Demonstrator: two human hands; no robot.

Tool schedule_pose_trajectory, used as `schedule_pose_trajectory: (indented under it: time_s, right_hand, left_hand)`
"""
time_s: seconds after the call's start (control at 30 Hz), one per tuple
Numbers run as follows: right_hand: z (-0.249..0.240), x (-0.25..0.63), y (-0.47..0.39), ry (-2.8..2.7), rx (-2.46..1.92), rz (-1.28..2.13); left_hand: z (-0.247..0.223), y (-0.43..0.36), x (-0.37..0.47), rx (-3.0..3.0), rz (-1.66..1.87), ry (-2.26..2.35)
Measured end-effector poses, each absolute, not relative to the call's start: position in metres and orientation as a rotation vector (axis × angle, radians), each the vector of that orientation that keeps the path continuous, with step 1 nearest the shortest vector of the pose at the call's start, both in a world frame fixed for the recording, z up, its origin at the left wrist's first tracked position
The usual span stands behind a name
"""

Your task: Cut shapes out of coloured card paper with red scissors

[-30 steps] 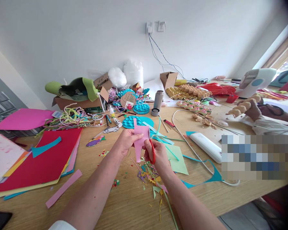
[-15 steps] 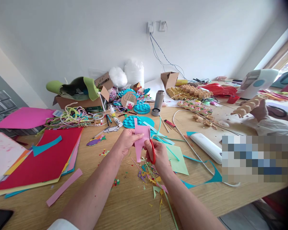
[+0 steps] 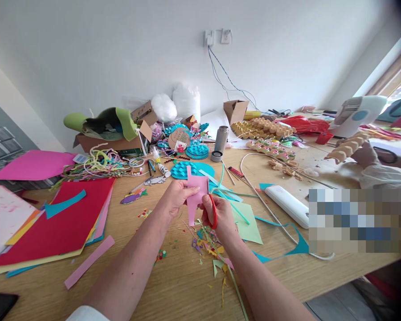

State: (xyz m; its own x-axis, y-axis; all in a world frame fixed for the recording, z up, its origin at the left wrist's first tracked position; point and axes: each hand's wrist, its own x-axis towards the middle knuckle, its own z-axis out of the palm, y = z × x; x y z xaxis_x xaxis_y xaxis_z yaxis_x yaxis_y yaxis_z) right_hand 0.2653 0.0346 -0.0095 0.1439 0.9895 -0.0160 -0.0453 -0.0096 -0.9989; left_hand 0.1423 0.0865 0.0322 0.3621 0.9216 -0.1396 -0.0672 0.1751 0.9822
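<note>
My left hand (image 3: 180, 196) pinches a pink piece of paper (image 3: 197, 185) by its left side, above the middle of the table. The paper has narrow tabs pointing up and down. My right hand (image 3: 220, 216) is closed round the red handles of a pair of scissors (image 3: 213, 211); their blades point away from me along the paper's right edge. Whether the blades are cutting into it is hard to see. Beneath my hands lies a scatter of coloured paper scraps (image 3: 207, 243). Just beyond is a blue paper disc (image 3: 203, 169) with folded scales.
Coloured paper sheets (image 3: 60, 223) are stacked at left, beside a pink paper strip (image 3: 90, 262). A grey flask (image 3: 222, 139) stands behind. To the right are a white glue gun-like device (image 3: 287, 205) with a cable and green paper (image 3: 249, 223). Another person's hand (image 3: 364, 154) holds an egg carton piece.
My hands, the scissors and the pink paper have hardly moved. At the far right, the other person's hand and egg carton piece have shifted slightly.
</note>
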Motion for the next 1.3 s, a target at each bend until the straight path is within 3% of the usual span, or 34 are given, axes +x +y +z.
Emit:
schedule_pose_trajectory:
  time_s: [1.3]
  right_hand:
    - [-0.022,0.268,0.045,-1.087,-1.339,1.233]
  left_hand:
    - [0.018,0.098,0.132,1.192,0.719,1.025]
